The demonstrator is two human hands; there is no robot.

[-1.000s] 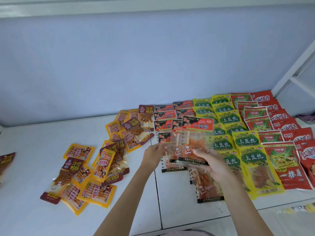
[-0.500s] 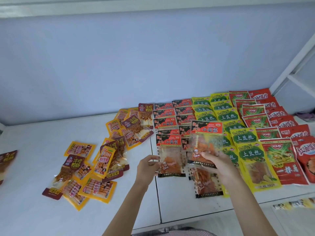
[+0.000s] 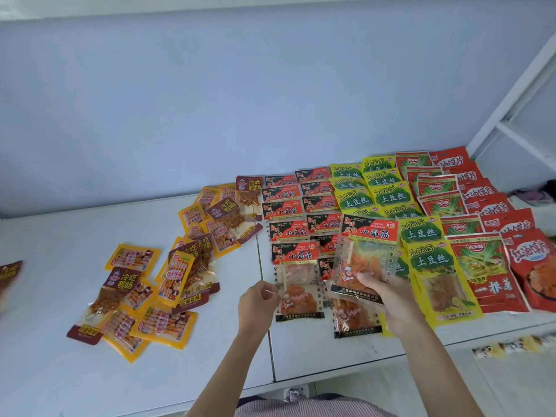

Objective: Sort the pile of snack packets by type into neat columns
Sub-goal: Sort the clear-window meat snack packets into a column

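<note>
On the white tabletop, an unsorted pile of yellow and maroon packets lies well left of the red-and-black column. The left hand pinches the left edge of that column's nearest packet, which lies flat on the tabletop. Just right of the column, the right hand grips a lifted packet of the same kind by its lower edge, thumb on top, tilted above a second red-and-black column. Farther right of the column stand rows of yellow-green packets, then red packets with green stalks, then plain red packets.
</note>
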